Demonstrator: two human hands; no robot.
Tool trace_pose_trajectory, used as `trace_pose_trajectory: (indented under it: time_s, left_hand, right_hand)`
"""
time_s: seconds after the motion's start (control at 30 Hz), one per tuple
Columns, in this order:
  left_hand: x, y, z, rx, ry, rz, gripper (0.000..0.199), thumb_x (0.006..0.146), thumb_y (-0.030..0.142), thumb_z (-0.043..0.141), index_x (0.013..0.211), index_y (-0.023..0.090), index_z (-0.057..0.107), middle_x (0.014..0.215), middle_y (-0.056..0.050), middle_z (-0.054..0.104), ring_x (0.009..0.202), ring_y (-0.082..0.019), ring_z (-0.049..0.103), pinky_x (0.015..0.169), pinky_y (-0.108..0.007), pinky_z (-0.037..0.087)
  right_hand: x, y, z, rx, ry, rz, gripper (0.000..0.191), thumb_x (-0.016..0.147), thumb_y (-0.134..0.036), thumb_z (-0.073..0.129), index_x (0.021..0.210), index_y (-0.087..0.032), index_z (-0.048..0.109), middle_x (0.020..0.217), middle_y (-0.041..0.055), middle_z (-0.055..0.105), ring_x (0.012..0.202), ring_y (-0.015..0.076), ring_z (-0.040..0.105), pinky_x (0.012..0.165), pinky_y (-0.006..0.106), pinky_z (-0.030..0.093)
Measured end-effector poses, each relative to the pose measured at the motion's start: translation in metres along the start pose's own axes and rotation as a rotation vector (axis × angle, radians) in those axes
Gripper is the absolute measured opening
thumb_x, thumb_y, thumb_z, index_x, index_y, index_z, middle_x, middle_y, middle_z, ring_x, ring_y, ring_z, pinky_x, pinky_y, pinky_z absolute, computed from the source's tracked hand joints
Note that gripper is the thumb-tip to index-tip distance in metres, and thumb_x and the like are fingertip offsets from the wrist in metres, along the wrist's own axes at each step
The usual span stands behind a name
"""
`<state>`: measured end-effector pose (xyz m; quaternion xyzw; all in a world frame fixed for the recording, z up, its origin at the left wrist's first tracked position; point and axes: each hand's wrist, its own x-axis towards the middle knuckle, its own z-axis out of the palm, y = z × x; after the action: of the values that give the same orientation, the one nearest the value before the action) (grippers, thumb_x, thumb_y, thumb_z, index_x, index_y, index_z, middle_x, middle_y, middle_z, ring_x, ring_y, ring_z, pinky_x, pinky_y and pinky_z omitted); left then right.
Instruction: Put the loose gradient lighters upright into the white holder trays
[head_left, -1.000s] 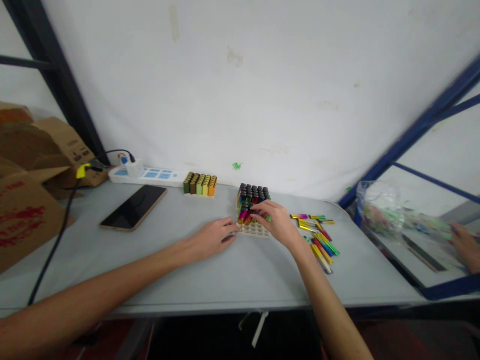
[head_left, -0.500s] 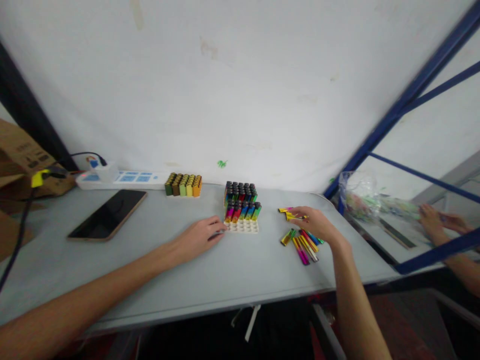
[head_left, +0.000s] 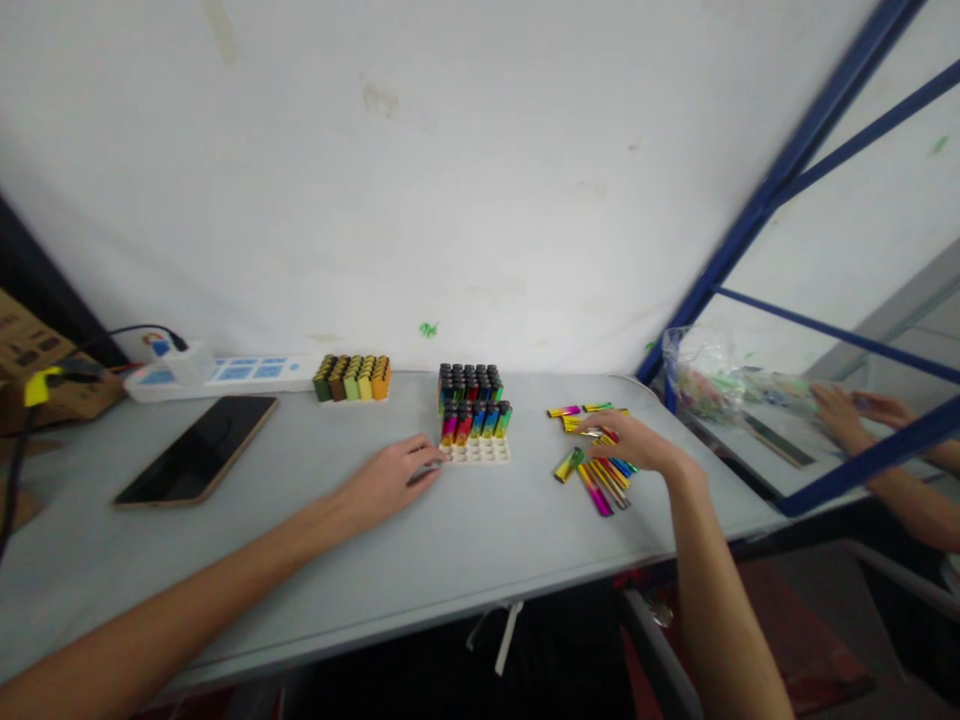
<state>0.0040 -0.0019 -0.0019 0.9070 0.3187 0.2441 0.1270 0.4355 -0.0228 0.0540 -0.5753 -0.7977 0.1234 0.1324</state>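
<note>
A white tray (head_left: 477,453) with round holes stands mid-table. Its back part holds upright black-topped lighters (head_left: 477,418) in pink, red, blue and green-yellow; holes along the front are bare. My left hand (head_left: 396,477) rests on the table, its fingertips closed at the tray's left edge. To the right, several shiny lighters (head_left: 598,492) in gold, pink, green and blue lie loose in a pile. Over that pile hovers my right hand (head_left: 637,440), thumb and fingers apart, with nothing visible between them. Another block of black-topped lighters (head_left: 470,378) stands just behind.
Gold-topped lighters (head_left: 352,380) stand in a block at the back left. Beside them are a white power strip (head_left: 251,370) and a dark phone (head_left: 199,450). A blue metal frame (head_left: 739,245) borders the right side. Beyond it are a plastic bag (head_left: 701,375) and another person's hands (head_left: 844,415).
My right hand's fingers have spread over the loose lighters, and some pieces there show more. My left hand stays at the tray. The whole view has shifted slightly.
</note>
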Motion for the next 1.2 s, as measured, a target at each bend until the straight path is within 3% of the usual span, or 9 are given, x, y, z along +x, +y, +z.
trace_pose_trajectory:
  time_s: [0.23,0.5,0.8,0.93,1.2]
  left_hand:
    - [-0.001,-0.001,0.001,0.005,-0.004,0.004,0.023,0.099,0.024,0.047,0.109,0.018,0.067,0.107,-0.008,0.066,0.094,-0.020,0.067,0.089,-0.033,0.054]
    - [-0.001,0.002,0.000,0.023,-0.015,-0.004,0.021,0.098,0.020,0.049,0.109,0.019,0.066,0.108,-0.007,0.065,0.096,-0.020,0.066,0.090,-0.031,0.053]
    - [-0.002,0.002,0.000,0.029,-0.017,-0.005,0.019,0.098,0.020,0.050,0.110,0.019,0.065,0.107,-0.007,0.064,0.092,-0.019,0.065,0.088,-0.031,0.052]
    - [-0.001,0.004,0.000,0.030,-0.021,-0.015,0.019,0.098,0.020,0.050,0.109,0.019,0.065,0.108,-0.007,0.064,0.092,-0.019,0.066,0.087,-0.031,0.052]
    - [-0.003,0.007,0.000,0.036,-0.011,-0.013,0.019,0.098,0.020,0.050,0.110,0.020,0.065,0.107,-0.007,0.063,0.094,-0.020,0.065,0.090,-0.032,0.052]
  right_hand:
    - [0.012,-0.029,0.012,0.009,-0.050,-0.088,0.016,0.073,-0.026,0.081,0.088,-0.025,0.079,0.107,0.0058,0.073,0.108,0.0288,0.065,0.100,0.044,0.050]
    - [0.015,-0.048,0.016,0.094,0.047,-0.059,0.021,0.087,-0.025,0.068,0.107,-0.019,0.070,0.101,0.0073,0.075,0.089,0.0217,0.070,0.084,0.035,0.054]
    - [0.030,-0.120,0.023,0.159,0.207,-0.200,0.022,0.095,-0.039,0.064,0.102,-0.020,0.071,0.087,0.0038,0.074,0.073,0.0163,0.068,0.069,0.028,0.056]
    - [0.040,-0.139,0.031,0.173,0.317,-0.286,0.024,0.098,-0.039,0.060,0.110,-0.022,0.070,0.090,0.0046,0.072,0.078,0.0174,0.068,0.071,0.029,0.057]
    - [0.059,-0.148,0.051,0.094,0.239,-0.423,0.027,0.100,-0.023,0.055,0.126,-0.025,0.062,0.113,0.0075,0.070,0.096,0.0202,0.069,0.088,0.035,0.055]
